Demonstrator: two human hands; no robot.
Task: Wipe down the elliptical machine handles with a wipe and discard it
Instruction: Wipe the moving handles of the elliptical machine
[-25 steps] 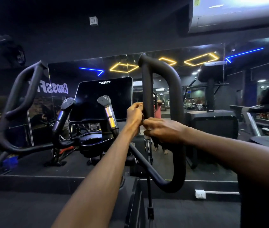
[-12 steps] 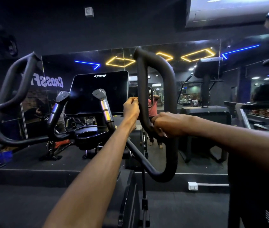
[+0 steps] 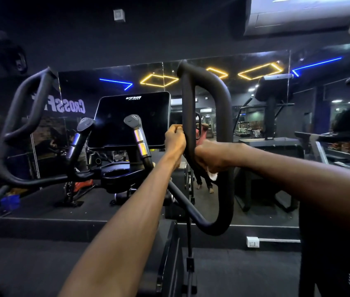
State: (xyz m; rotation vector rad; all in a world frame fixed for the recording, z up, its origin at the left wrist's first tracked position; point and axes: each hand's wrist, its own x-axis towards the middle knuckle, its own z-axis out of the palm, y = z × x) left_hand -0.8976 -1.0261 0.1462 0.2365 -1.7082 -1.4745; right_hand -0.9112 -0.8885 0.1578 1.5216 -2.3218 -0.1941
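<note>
Dim gym; yellow and blue neon strips (image 3: 159, 80) glow in mirror; corners blurred; wide-angle bending at edges

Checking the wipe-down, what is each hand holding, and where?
Left hand grips the right loop handle on its inner bar; right hand grips that bar lower, wipe showing beneath.

The right loop handle (image 3: 225, 125) stands in the middle, a bit to the right. The left hand (image 3: 175, 139) is on the left side of its near bar. The right hand (image 3: 209, 156) is just right of that and lower down, with a wipe (image 3: 212, 175) under it. The screen (image 3: 130, 120) is to the left and farther away. Two short grips (image 3: 138, 136) stand in front of the screen. The left loop handle (image 3: 20, 116) is far left. A mirror (image 3: 255, 99) is behind everything.
</note>
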